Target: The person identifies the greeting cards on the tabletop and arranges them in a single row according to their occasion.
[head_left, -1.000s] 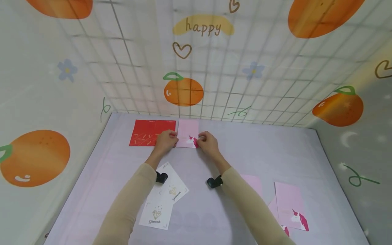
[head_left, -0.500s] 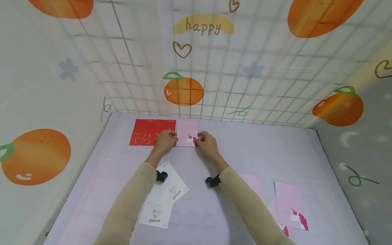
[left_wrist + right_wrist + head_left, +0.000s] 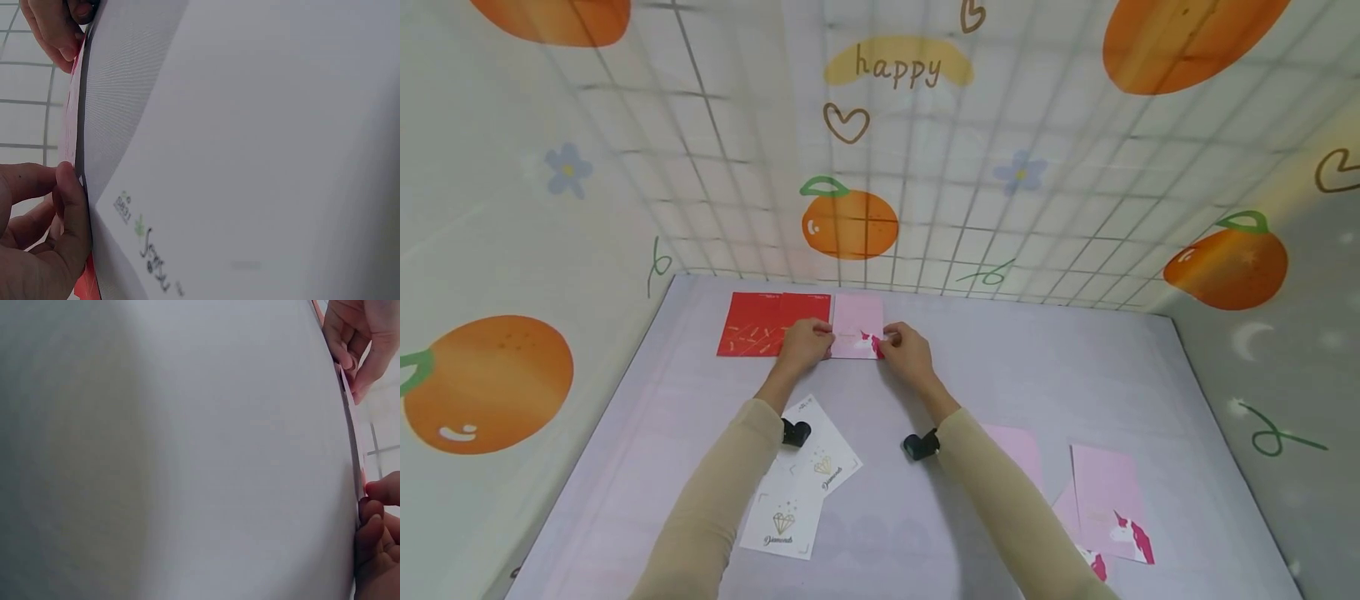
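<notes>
We see the pink card on the far part of the table, a little to the eleven o'clock side of twelve as seen from the table's middle. The left hand pinches its edge at nine o'clock, with thumb and first finger together upon it. The right hand pinches the opposite edge at three o'clock, its fingertips closed on the border beside the printed unicorn. We judge that a thin card is held by both sides because this helps it to stay straight and does not bend it. Whether it lies wholly flat, we cannot tell.

At nine o'clock from it, just beside, two red cards make a row with it; their top edges are nearly level, so the placing seems careful. The left hand covers one red corner, and whether it presses there we cannot tell.

Toward seven o'clock the white cards lie overlapping and at different angles, partly under the left sleeve. At four o'clock are the loose pink cards, some hidden by the right sleeve; their uneven lying suggests to us a supply, not an arrangement.
</notes>
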Motion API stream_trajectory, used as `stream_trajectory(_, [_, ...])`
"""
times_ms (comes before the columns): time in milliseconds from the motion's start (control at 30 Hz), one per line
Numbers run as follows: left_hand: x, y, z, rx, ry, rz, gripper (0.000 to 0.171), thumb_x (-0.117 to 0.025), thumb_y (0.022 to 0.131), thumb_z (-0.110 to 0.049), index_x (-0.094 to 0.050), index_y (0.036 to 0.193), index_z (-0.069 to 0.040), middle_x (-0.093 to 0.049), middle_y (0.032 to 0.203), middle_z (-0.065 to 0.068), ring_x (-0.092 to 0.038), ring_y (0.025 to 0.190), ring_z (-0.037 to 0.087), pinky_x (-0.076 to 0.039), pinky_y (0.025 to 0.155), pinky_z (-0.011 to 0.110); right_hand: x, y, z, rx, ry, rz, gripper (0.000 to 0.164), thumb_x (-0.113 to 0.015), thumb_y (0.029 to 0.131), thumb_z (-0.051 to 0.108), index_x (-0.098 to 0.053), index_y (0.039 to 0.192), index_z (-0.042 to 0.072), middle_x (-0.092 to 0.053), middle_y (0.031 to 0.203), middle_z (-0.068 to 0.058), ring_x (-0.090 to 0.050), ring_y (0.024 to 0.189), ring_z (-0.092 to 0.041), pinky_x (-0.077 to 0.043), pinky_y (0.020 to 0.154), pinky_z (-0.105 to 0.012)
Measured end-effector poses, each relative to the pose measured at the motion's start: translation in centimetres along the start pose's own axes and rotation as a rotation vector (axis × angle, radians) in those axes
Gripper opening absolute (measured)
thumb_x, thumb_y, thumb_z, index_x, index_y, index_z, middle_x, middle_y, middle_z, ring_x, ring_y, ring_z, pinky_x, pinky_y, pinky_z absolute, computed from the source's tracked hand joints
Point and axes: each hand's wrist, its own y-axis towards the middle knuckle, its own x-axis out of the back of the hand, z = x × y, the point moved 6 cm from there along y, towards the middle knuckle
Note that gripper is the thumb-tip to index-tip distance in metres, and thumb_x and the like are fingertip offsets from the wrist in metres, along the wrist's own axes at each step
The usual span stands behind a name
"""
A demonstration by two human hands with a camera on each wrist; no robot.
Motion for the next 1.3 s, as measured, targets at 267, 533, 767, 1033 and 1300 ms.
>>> stream_trajectory(267, [0.1,-0.2,0.1,-0.018,0.005,-0.014,0.04,-0.068,0.096,-0.024,-0.062,0.13,-0.004,-0.065,0.117,0.014,-0.068,0.082,0.024,-0.057,0.078,0.031,-0.1,0.0,-0.1,0.026,0.016,-0.011,0.025,-0.062,0.09,0.01,-0.068,0.114,0.005,-0.066,0.091,-0.007,-0.058,0.081,-0.022,-0.051,0.073,-0.034])
stream_trajectory(533, [0.1,-0.8,-0.3,-0.039,-0.016,-0.012,0.04,-0.068,0.096,-0.025,-0.061,0.13,-0.005,-0.064,0.121,0.014,-0.068,0.084,0.024,-0.057,0.078,0.031,0.2,-0.1,0.0,0.025,0.05,0.007,0.024,-0.062,0.091,0.011,-0.068,0.114,0.004,-0.067,0.092,-0.007,-0.06,0.081,-0.021,-0.051,0.072,-0.032])
stream_trajectory(767, [0.6,-2.1,-2.1,-0.13,-0.028,0.005,0.037,-0.068,0.096,-0.027,-0.063,0.127,-0.008,-0.067,0.116,0.012,-0.07,0.079,0.023,-0.058,0.073,0.03,2.1,-1.1,0.7,0.022,0.204,0.069,0.029,-0.064,0.095,0.012,-0.064,0.122,0.003,-0.067,0.097,-0.01,-0.067,0.076,-0.021,-0.054,0.066,-0.03])
stream_trajectory(1033, [1.3,-5.7,-5.2,-0.286,-0.014,-0.005,0.032,-0.069,0.095,-0.026,-0.065,0.123,-0.01,-0.068,0.109,0.006,-0.07,0.076,0.017,-0.059,0.073,0.031,5.4,-3.8,2.6,0.101,0.191,0.086,0.032,-0.067,0.095,0.017,-0.063,0.123,0.003,-0.066,0.094,-0.006,-0.065,0.077,-0.022,-0.053,0.064,-0.029])
stream_trajectory(1300, [1.0,-10.1,-6.8,-0.389,-0.083,0.011,0.033,-0.071,0.094,-0.026,-0.066,0.124,-0.011,-0.068,0.106,0.001,-0.07,0.087,0.017,-0.059,0.072,0.031,8.4,-7.5,3.7,0.182,0.168,0.058,0.029,-0.069,0.094,0.018,-0.065,0.121,0.007,-0.067,0.094,-0.004,-0.064,0.08,-0.02,-0.055,0.068,-0.034])
